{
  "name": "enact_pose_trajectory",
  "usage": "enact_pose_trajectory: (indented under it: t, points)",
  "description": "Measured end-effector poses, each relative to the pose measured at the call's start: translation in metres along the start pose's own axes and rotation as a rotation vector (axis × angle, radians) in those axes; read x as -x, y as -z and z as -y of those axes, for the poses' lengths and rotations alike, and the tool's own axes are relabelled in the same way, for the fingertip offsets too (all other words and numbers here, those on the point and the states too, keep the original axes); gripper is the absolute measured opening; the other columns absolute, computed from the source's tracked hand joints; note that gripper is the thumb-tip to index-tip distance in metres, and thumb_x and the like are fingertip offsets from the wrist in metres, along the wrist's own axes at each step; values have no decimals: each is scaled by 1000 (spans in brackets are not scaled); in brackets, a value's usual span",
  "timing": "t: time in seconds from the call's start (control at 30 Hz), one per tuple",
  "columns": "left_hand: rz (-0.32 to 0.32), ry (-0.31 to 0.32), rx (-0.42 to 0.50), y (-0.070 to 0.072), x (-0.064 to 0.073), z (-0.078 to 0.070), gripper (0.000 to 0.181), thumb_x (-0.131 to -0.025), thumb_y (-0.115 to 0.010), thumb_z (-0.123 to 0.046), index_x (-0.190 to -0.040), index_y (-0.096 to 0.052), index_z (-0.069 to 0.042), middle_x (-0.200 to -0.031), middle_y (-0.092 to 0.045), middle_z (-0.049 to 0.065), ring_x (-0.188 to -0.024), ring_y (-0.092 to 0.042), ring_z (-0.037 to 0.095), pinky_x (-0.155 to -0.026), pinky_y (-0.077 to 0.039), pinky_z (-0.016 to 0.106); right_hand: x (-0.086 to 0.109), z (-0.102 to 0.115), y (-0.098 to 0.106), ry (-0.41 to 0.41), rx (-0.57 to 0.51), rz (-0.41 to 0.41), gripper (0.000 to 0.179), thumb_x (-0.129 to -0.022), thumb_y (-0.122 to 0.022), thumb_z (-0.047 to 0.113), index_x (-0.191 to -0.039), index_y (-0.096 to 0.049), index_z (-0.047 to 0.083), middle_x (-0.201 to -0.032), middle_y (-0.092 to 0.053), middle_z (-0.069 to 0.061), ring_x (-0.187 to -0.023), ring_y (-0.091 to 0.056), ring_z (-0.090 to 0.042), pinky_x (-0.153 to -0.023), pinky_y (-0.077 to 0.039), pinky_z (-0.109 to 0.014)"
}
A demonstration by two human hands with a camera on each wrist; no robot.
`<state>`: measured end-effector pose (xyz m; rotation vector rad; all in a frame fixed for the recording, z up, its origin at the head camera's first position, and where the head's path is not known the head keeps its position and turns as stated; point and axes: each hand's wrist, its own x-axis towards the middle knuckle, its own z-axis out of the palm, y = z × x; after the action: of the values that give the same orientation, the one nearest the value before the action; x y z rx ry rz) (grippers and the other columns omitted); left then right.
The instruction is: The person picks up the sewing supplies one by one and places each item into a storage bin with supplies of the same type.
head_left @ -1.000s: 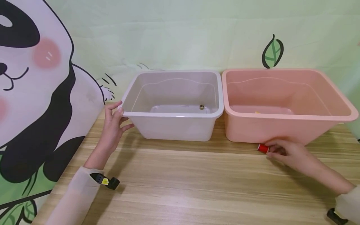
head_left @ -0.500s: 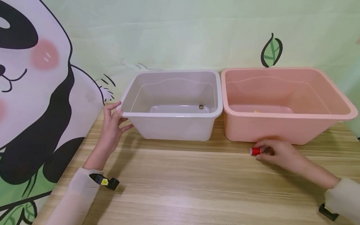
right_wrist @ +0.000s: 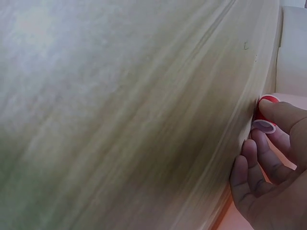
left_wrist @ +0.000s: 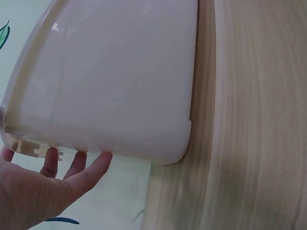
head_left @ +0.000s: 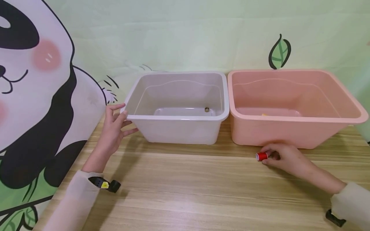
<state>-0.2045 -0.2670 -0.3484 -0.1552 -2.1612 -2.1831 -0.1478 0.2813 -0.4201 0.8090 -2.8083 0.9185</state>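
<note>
My right hand (head_left: 289, 158) pinches a small red thread spool (head_left: 261, 156) with white ends, low over the wooden table just in front of the pink bin (head_left: 274, 133). In the right wrist view the thumb lies on the red side of the spool (right_wrist: 267, 114), with the other fingers curled below. At the left, my left hand (head_left: 111, 131) holds the front left corner of the light grey bin (head_left: 179, 130), thumb and index finger at its rim. The left wrist view shows the fingertips (left_wrist: 103, 158) against the bin's outer wall.
Inside the grey bin lies a small brass-coloured round piece (head_left: 206, 109). A bit of something yellow (head_left: 264, 114) shows above the pink bin's front rim. Both bins stand side by side at the back of the table (head_left: 185, 186), before a panda-print backdrop (head_left: 173, 38).
My right hand has moved a little left along the front of the pink bin with the spool in its fingers. The left hand stays at the grey bin's corner.
</note>
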Motion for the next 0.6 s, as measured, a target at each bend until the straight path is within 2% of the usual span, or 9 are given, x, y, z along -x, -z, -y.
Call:
enact_pose_trajectory:
  t: [0.2, 0.6]
  points:
    - [17, 9, -17, 1, 0, -4, 34, -106, -54, -31, -133, -34, -26, -135, -42, 11, -107, -66, 24, -83, -55, 55, 0, 1, 0, 3, 28, -7, 25, -78, -88, 10, -99, -74, 14, -86, -68, 12, -75, -60, 0, -64, -52, -23]
    - [80, 74, -39, 7, -4, -16, 33, -106, -54, -28, -130, -32, -22, -137, -42, 15, -100, -70, 21, -85, -58, 51, 3, 3, 2, 3, 28, -37, 23, -80, -88, 15, -99, -74, 17, -88, -68, 13, -77, -60, 0, -65, -52, -22]
